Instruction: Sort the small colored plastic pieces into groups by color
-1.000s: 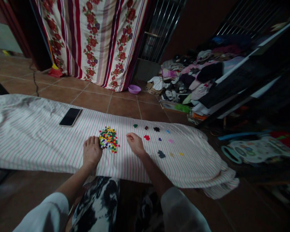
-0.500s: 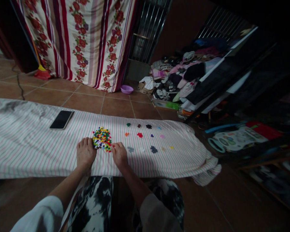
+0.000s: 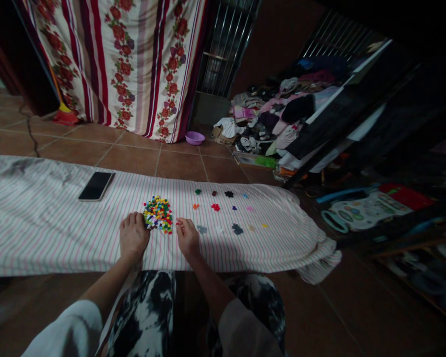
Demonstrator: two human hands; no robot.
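Far left: phone (image 3: 96, 186) flat on the striped cloth (image 3: 40, 223) over the worktop. Next, your left hand (image 3: 134, 235) rests palm down at the left edge of the mixed pile (image 3: 158, 213); cannot tell if it grips anything. Just right of the pile, your right hand (image 3: 188, 239) pinches a red piece (image 3: 178, 224). Further right: light-grey group (image 3: 201, 229), then red group (image 3: 215, 207). Risks, judged: loose pinch drops the piece; low knuckles scatter the light-grey group; left-hand drag rucks the cloth.

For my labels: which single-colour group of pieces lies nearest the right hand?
The light grey group, just beside the right hand; the others, like the darker grey group, lie farther away.
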